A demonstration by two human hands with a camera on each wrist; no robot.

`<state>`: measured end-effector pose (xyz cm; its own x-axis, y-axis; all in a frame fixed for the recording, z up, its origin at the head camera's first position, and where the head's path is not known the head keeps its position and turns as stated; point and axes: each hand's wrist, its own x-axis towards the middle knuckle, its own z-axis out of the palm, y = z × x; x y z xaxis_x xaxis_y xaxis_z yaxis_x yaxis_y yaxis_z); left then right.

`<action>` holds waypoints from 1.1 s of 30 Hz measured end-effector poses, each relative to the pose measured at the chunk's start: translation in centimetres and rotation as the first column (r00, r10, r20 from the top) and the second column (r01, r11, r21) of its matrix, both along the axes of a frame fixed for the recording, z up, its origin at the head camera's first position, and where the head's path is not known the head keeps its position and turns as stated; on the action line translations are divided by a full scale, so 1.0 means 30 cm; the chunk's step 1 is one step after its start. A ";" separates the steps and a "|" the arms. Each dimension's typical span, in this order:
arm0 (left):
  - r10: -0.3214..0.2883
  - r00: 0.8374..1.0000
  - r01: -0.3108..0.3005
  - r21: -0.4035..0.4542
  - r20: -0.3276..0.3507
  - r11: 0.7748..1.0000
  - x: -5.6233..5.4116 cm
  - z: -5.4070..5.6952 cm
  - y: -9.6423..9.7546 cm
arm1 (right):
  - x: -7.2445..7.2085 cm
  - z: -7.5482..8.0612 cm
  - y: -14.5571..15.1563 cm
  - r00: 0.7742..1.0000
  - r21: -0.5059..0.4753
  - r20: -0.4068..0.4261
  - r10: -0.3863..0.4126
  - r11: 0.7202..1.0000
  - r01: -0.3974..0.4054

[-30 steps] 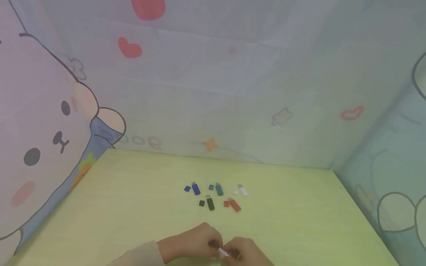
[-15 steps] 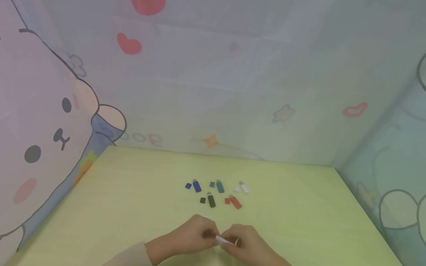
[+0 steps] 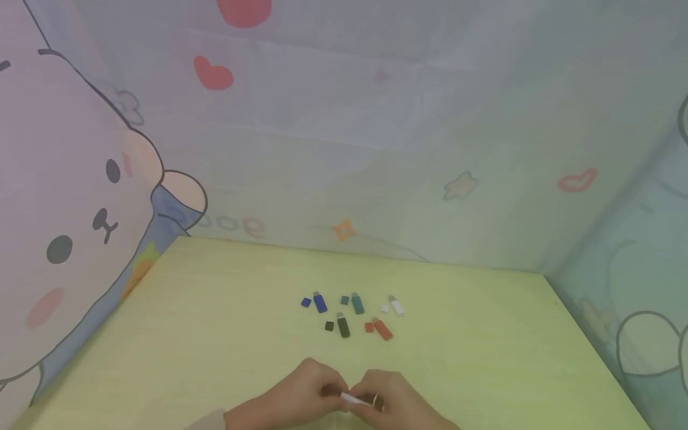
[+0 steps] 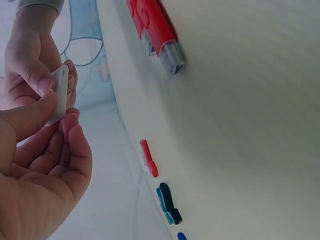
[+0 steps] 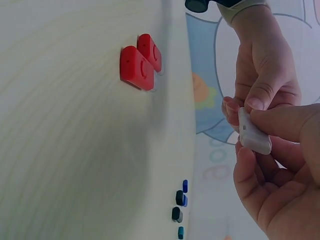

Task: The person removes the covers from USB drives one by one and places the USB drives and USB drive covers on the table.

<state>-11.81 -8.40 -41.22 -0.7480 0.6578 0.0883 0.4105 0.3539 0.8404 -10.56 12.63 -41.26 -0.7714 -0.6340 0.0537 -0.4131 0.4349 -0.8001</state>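
Note:
Both hands meet near the table's front, working on a small flat white piece (image 3: 355, 399), apparently a USB stick. My left hand (image 3: 303, 391) pinches one end of it, thumb on top. From the other side my right hand (image 3: 400, 401) pinches it too. In the right wrist view the white USB stick (image 5: 254, 132) shows a small slot at its end; fingers cover much of it. Beyond the hands lie uncapped USB sticks: blue (image 3: 320, 302), teal (image 3: 358, 303), white (image 3: 397, 306), black (image 3: 343, 326) and red (image 3: 383, 329).
Beside each stick lies its small cap, such as the black cap (image 3: 329, 326) and red cap (image 3: 369, 327). Two red things with clear ends (image 4: 157, 30) lie nearer in the left wrist view. A printed cloth (image 3: 376, 149) stands behind the yellow-green table (image 3: 484, 334).
Both hands rose a little, then dropped slightly, still holding the white USB stick, which now lies flatter in the head view. The items on the table stay put; the head view shifts slightly.

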 end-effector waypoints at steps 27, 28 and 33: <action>-0.078 0.987 0.053 0.167 0.144 0.985 0.037 -0.065 -0.044 | 0.037 -0.042 -0.011 0.994 -0.092 0.047 0.097 0.992 -0.092; -0.081 0.987 0.057 0.170 0.140 0.984 0.037 -0.065 -0.045 | 0.038 -0.041 -0.011 0.994 -0.094 0.049 0.098 0.991 -0.093; -0.090 0.986 0.064 0.179 0.140 0.982 0.039 -0.062 -0.048 | 0.033 -0.041 -0.012 0.993 -0.096 0.033 0.113 0.989 -0.110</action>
